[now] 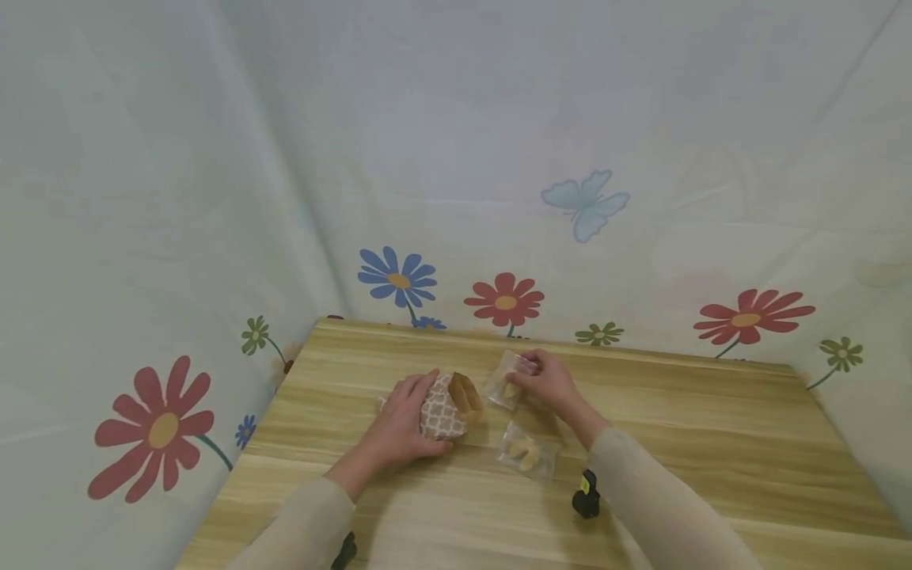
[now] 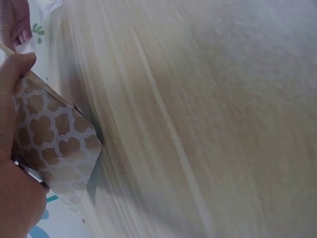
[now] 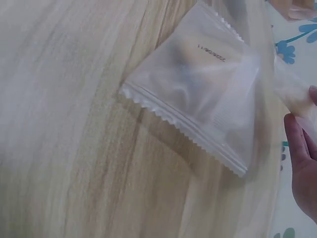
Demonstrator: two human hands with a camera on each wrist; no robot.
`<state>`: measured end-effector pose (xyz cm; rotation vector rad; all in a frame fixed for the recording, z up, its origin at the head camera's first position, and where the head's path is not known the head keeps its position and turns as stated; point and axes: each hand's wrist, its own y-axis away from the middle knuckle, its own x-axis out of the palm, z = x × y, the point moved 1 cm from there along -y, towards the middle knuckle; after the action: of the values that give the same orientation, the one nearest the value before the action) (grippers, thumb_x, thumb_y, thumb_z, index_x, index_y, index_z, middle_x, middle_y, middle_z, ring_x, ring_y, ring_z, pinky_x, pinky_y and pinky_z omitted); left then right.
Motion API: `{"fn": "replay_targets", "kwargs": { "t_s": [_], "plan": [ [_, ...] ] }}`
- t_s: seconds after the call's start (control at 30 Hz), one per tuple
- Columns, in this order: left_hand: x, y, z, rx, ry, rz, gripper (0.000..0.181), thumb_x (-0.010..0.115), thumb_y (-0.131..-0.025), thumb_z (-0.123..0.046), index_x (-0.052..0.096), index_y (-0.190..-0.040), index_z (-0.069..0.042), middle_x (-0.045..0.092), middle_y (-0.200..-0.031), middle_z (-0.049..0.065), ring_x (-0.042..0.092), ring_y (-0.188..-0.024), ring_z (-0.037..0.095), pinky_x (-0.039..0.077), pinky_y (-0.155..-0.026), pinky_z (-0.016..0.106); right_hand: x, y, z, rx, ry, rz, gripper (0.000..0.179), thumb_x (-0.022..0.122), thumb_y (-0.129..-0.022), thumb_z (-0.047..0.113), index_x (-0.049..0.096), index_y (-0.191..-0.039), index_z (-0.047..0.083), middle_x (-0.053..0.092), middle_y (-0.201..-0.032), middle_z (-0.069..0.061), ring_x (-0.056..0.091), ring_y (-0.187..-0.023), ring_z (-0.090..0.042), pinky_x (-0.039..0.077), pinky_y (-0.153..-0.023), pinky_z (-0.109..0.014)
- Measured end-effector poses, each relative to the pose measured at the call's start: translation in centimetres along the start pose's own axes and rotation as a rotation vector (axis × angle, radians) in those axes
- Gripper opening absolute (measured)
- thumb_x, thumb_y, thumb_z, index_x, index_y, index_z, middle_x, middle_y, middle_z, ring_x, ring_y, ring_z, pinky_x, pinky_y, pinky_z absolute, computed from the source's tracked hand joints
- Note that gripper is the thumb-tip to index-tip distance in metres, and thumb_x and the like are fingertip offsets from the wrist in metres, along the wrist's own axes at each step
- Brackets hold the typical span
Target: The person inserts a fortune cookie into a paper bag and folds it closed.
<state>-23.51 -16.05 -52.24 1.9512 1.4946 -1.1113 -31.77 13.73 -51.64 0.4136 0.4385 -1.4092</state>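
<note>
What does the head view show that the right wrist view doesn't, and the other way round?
Only head: the left hand holding the bag by its patterned side, and the blue butterfly.

Only right wrist: dark print on the loose packet, not readable from the head.

Both: the right hand pinching the held packet, the loose packet on the table, and printed flowers. A brown piece at the right wrist view's top edge may be the bag.

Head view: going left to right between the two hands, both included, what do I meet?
Left hand → patterned paper bag's open mouth → clear packet in the fingers → right hand.
</note>
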Motion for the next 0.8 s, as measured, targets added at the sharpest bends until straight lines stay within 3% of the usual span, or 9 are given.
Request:
{"fn": "replay_targets", "kwargs": {
  "t_s": [0.17, 0.43, 0.6, 0.8],
  "plan": [
    [0.4, -0.5, -0.2, 0.010, -0.005, -0.012, 0.128, 0.100, -0.066, -0.046, 0.029, -0.169, -0.019, 0.042, -0.160, 0.009, 0.045, -0.142, 0.030, 0.041, -0.118, 0.056, -1.3, 0.9, 0.5, -0.015, -0.115, 0.043, 0.057, 0.083, -0.096, 0.026, 0.062, -0.138, -0.006, 0.069, -0.126, -0.021, 0.068, -0.113, -0.031, 0.058, -0.091, -0.036],
    [0.9, -1.1, -0.9, 0.033, -0.003, -0.023, 0.128, 0.100, -0.064, -0.047, 0.031, -0.168, -0.019, 0.043, -0.158, 0.010, 0.046, -0.140, 0.030, 0.042, -0.117, 0.055, -3.3, 2.6, 2.9, -0.076, -0.230, 0.099, 0.060, 0.080, -0.098, 0.022, 0.056, -0.146, -0.004, 0.065, -0.134, -0.020, 0.064, -0.128, -0.035, 0.059, -0.098, -0.034],
    [1.3, -1.5, -1.3, 0.058, 0.014, -0.018, 0.126, 0.100, -0.066, -0.047, 0.033, -0.168, -0.019, 0.044, -0.156, 0.010, 0.045, -0.139, 0.030, 0.042, -0.116, 0.054, -3.9, 3.6, 4.7, -0.182, -0.140, 0.085, 0.056, 0.084, -0.095, 0.018, 0.061, -0.142, -0.002, 0.069, -0.124, -0.019, 0.071, -0.115, -0.034, 0.062, -0.087, -0.031],
    [1.5, -1.8, -1.8, 0.060, 0.012, -0.006, 0.126, 0.100, -0.066, -0.048, 0.033, -0.168, -0.020, 0.044, -0.157, 0.009, 0.044, -0.140, 0.029, 0.040, -0.118, 0.053, -3.0, 5.0, 5.5, -0.272, -0.029, 0.115, 0.052, 0.086, -0.093, 0.017, 0.065, -0.137, -0.001, 0.071, -0.121, -0.018, 0.076, -0.104, -0.030, 0.063, -0.082, -0.029]
  ]
}}
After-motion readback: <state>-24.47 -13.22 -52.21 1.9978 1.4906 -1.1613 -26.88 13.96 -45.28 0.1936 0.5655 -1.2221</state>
